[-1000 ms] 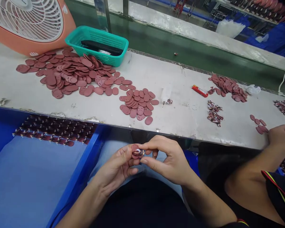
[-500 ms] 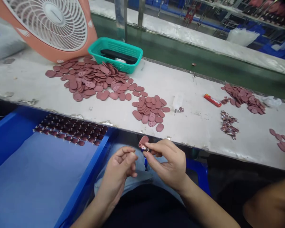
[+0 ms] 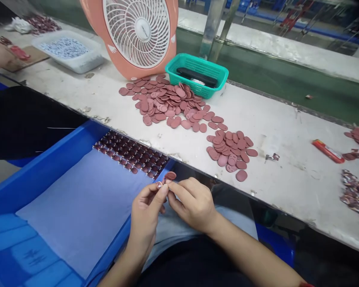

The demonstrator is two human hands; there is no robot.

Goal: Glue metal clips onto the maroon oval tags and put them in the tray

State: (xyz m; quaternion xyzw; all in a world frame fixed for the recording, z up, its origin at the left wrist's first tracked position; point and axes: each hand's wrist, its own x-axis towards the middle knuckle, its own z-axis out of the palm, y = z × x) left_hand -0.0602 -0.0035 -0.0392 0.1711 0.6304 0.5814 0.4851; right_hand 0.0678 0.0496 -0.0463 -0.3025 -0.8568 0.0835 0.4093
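Note:
Between my hands is an oval reddish-brown leather-like piece (image 3: 170, 175) with a small twisted, bow-like part at its lower edge. My left hand (image 3: 148, 211) pinches the small part between thumb and fingertips. From the other side my right hand (image 3: 194, 203) closes on the same piece, its fingertips meeting the left ones. Some of the piece is hidden by the fingers. Left of the hands, rows of similar dark finished-looking pieces (image 3: 131, 154) lie on a pale blue sheet (image 3: 86, 199) in a blue bin (image 3: 37, 175). A small pile of oval pieces (image 3: 231, 149) lies on the bench beyond.
A larger pile of ovals (image 3: 164, 99) spreads before an orange fan (image 3: 143, 30) and a green basket (image 3: 197, 89). Rightward lie a red packet (image 3: 327, 151) and small bow-like parts (image 3: 354, 191). Another person's hand (image 3: 1, 56) is at far left, near a plastic tub (image 3: 86, 59).
The view has swung left, bringing in the tub and the other person's hand. My left hand, previously apart from the piece, now pinches it alongside my right hand, nearer the bin.

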